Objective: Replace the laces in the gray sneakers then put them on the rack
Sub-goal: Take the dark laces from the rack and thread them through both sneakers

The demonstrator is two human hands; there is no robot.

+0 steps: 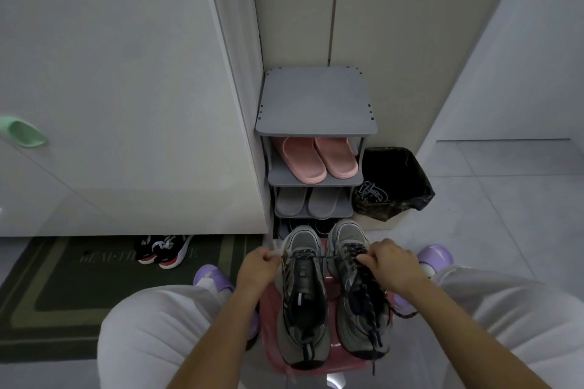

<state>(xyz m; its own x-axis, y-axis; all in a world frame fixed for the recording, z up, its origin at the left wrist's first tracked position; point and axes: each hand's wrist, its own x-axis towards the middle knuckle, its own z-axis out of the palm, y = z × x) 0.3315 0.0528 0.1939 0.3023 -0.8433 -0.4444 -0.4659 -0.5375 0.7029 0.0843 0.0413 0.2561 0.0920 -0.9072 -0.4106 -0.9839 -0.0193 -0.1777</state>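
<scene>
Two gray sneakers stand side by side on a pink stool (pixel 328 357) between my knees, toes pointing away. The left sneaker (pixel 301 294) has its tongue bare except for a dark lace (pixel 319 258) running across its lowest eyelets. My left hand (pixel 257 268) pinches one end of that lace at the shoe's left side. My right hand (pixel 390 264) pinches the other end, stretched across over the right sneaker (pixel 358 300), which is laced with a dark lace. The gray shoe rack (pixel 316 110) stands straight ahead in the corner.
Pink slippers (pixel 319 158) and gray slippers (pixel 308 202) fill the rack's middle shelves; its top shelf is bare. A black-lined bin (pixel 395 183) with old laces on its rim stands right of the rack. Black-red sneakers (pixel 164 249) lie on a dark mat at left.
</scene>
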